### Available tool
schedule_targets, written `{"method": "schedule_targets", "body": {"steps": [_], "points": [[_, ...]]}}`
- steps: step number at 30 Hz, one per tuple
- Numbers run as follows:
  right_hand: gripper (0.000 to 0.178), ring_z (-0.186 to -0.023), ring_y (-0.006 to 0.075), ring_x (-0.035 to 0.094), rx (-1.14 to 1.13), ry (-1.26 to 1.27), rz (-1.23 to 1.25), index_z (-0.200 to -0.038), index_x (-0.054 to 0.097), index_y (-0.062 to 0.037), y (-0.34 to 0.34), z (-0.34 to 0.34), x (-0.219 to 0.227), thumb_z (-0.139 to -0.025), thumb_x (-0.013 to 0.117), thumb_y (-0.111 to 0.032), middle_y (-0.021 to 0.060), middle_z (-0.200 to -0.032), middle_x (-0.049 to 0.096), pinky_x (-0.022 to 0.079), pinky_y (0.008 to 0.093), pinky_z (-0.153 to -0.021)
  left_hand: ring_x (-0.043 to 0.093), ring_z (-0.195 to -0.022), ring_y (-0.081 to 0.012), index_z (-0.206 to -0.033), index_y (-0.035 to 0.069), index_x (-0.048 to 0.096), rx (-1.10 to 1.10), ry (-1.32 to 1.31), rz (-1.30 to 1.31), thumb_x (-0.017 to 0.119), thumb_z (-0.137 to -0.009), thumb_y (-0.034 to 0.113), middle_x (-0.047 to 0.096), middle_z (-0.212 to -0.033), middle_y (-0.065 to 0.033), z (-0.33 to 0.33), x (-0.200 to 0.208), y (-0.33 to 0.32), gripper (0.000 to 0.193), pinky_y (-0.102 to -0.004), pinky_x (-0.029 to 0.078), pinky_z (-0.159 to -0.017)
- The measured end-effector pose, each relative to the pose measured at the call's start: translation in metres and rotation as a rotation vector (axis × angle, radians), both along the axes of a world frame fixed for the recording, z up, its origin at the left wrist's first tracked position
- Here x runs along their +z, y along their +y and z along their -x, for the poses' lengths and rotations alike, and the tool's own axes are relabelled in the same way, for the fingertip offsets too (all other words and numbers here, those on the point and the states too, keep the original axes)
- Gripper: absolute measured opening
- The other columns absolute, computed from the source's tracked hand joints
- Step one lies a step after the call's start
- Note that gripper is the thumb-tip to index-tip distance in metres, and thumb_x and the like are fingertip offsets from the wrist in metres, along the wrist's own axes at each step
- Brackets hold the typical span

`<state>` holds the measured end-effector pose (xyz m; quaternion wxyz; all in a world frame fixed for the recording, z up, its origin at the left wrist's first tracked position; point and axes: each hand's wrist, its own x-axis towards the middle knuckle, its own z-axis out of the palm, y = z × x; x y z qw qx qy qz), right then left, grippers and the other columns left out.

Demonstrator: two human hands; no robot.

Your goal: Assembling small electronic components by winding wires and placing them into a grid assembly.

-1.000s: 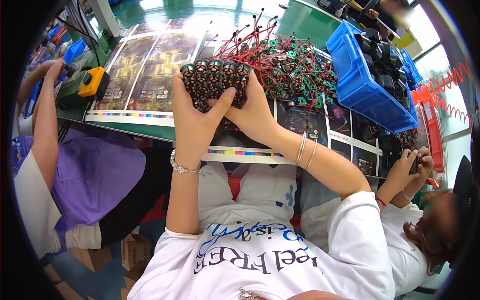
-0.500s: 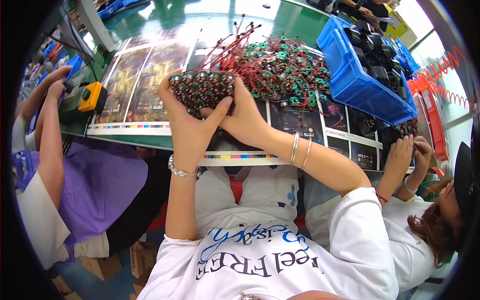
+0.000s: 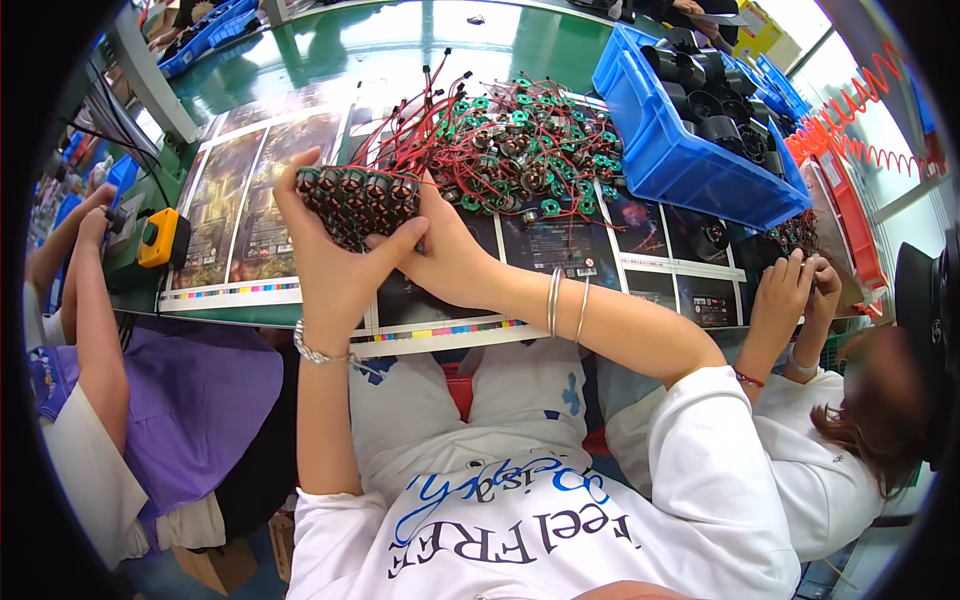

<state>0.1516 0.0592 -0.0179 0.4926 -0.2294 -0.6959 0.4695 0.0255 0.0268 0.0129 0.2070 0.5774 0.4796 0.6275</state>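
A tight block of small copper-wound motor coils (image 3: 357, 208) is held up between my two hands above the near part of the table. Its red leads with black plugs stand up behind it. My left hand (image 3: 335, 268) wraps the block's left side and underside, fingers at its upper left corner and thumb across the lower right. My right hand (image 3: 448, 255) grips the right side, its fingers partly hidden behind the block and the left thumb. Just beyond, to the right, lies a loose pile of similar coils (image 3: 530, 150) with green circuit boards and tangled red wires.
Printed sheets (image 3: 545, 243) cover the green table. A blue bin (image 3: 690, 190) of black cylindrical housings (image 3: 718, 130) stands at the right. Left is a yellow switch box (image 3: 163, 238). Co-workers sit on both sides; the right one's hands (image 3: 790, 290) are close to the table edge.
The whole view has shifted, so the table things appear further left. My hands keep hold of the coil block, which now tilts slightly, its right side lower.
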Motion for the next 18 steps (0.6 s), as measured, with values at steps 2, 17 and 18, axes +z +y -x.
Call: {"method": "schedule_targets", "body": {"steps": [2,17,18], "points": [[0.063,-0.092,0.0253,0.060,0.016,-0.022,-0.077,-0.132,0.036,0.0079,0.000,0.001,0.001,-0.076,0.064,0.004,0.0190,-0.109,0.061,0.049,0.0323,-0.079,0.056,-0.099,-0.0225,-0.131,0.010,0.036,-0.006,0.073,0.015,0.085,-0.061,0.012,0.051,-0.115,-0.0124,0.005,0.003,0.005,0.086,-0.0329,0.049,-0.086],[0.046,-0.084,0.0197,0.059,-0.033,-0.225,-0.044,-0.119,0.049,0.0009,-0.008,-0.002,0.016,-0.076,0.065,0.005,0.0133,-0.102,0.063,0.047,0.0297,-0.074,0.060,-0.092,-0.0213,-0.128,0.011,0.039,-0.011,0.012,-0.167,0.085,-0.063,0.012,0.056,-0.109,-0.0106,0.007,-0.022,0.022,0.080,-0.0317,0.050,-0.084],[0.046,-0.084,0.0197,0.059,-0.023,-0.224,-0.042,-0.119,0.049,0.0009,-0.009,-0.003,0.018,-0.076,0.065,0.005,0.0133,-0.102,0.063,0.047,0.0297,-0.074,0.060,-0.092,-0.0213,-0.128,0.011,0.039,-0.001,0.013,-0.163,0.085,-0.063,0.012,0.056,-0.109,-0.0106,0.007,-0.022,0.021,0.080,-0.0317,0.050,-0.084]]}}
